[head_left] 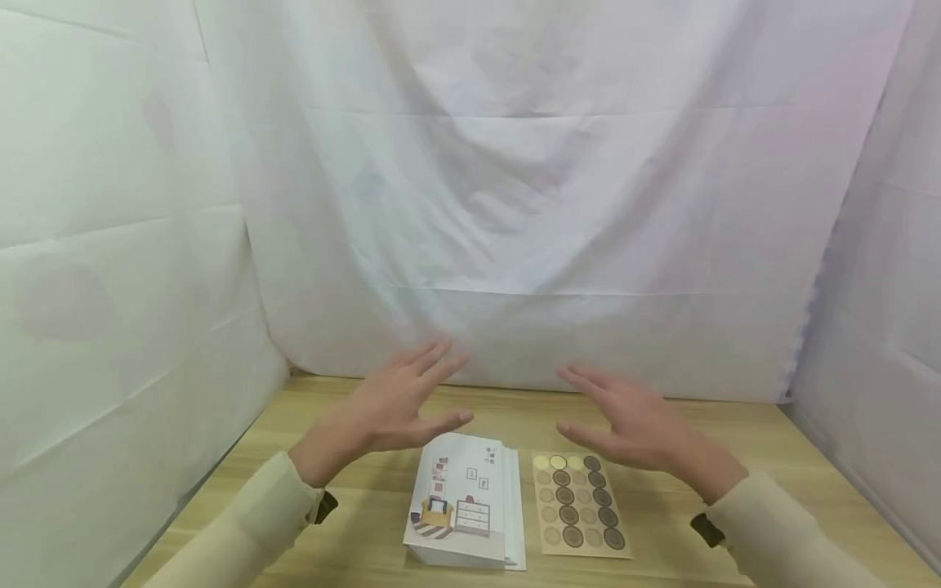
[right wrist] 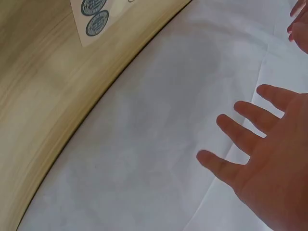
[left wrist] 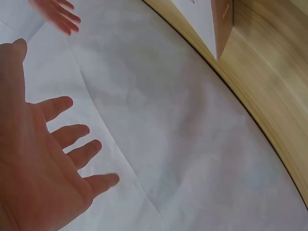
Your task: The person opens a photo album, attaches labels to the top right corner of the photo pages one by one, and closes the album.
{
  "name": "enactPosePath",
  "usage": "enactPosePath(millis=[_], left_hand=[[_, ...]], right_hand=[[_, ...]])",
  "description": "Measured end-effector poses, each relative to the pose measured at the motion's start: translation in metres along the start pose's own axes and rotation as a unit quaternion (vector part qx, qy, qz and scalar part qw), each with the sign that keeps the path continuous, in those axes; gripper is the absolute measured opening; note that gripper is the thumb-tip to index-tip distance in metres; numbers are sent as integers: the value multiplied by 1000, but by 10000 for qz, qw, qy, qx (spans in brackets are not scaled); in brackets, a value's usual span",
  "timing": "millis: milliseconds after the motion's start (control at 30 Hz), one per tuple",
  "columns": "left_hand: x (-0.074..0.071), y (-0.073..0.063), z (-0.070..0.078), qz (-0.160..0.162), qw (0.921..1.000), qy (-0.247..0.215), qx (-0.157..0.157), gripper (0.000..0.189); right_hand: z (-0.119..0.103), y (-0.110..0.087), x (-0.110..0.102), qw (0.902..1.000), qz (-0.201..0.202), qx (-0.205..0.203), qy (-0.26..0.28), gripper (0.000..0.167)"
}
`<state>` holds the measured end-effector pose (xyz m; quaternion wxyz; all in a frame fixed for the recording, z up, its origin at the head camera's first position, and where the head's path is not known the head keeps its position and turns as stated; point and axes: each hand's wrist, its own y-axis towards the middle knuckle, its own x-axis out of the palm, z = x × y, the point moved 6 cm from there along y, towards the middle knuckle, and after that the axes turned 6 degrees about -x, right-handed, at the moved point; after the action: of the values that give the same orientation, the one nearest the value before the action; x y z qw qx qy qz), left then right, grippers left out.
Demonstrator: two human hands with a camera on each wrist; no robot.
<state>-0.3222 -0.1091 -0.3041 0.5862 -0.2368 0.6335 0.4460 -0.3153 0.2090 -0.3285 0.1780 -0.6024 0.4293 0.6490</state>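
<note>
Both hands are held up over the table, fingers spread and nothing in them. In the head view the left hand (head_left: 393, 404) is above and behind a white box (head_left: 470, 490) printed with a chair, a dresser and picture frames. To the right, the right hand (head_left: 632, 420) hovers beyond a sheet of round stickers (head_left: 582, 506), some dark and some pale. The left wrist view shows the left palm (left wrist: 43, 168) with a corner of the box (left wrist: 211, 24) at the top. In the right wrist view, the right palm (right wrist: 279, 154) is apart from the sticker sheet (right wrist: 94, 21).
The wooden table (head_left: 353, 514) carries the box and the sheet side by side near its front. White cloth (head_left: 515, 204) hangs behind the table, and more cloth walls stand on the left (head_left: 110, 245) and right (head_left: 882, 286).
</note>
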Motion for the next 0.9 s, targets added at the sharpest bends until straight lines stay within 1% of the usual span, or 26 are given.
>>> enactPosePath(millis=[33, 167, 300, 400, 533, 667, 767, 900], left_hand=[[1, -2, 2, -25, 10000, -54, 1, 88], [3, -10, 11, -26, 9995, -280, 167, 88], [7, -19, 21, -108, 9994, -218, 225, 87], [12, -26, 29, -146, 9992, -161, 323, 84], [18, -34, 37, -197, 9982, -236, 522, 80], [25, -41, 43, -181, 9973, -312, 644, 76], [29, -47, 45, -105, 9964, -376, 748, 75], [34, -53, 46, -143, 9962, -426, 746, 74]], right_hand=[[-2, -1, 1, 10000, -14, -9, 9, 83], [-11, -5, 5, 9999, -148, 44, -3, 77], [-21, -9, 12, 9995, -295, 32, -89, 73], [-30, -10, 17, 9993, -282, -143, -179, 70], [-40, -10, 24, 9987, -172, -411, -233, 63], [-44, -11, 33, 9982, -195, -545, -135, 60], [-46, -13, 39, 9980, -227, -581, -79, 59], [-50, -15, 43, 9980, -201, -593, -38, 55]])
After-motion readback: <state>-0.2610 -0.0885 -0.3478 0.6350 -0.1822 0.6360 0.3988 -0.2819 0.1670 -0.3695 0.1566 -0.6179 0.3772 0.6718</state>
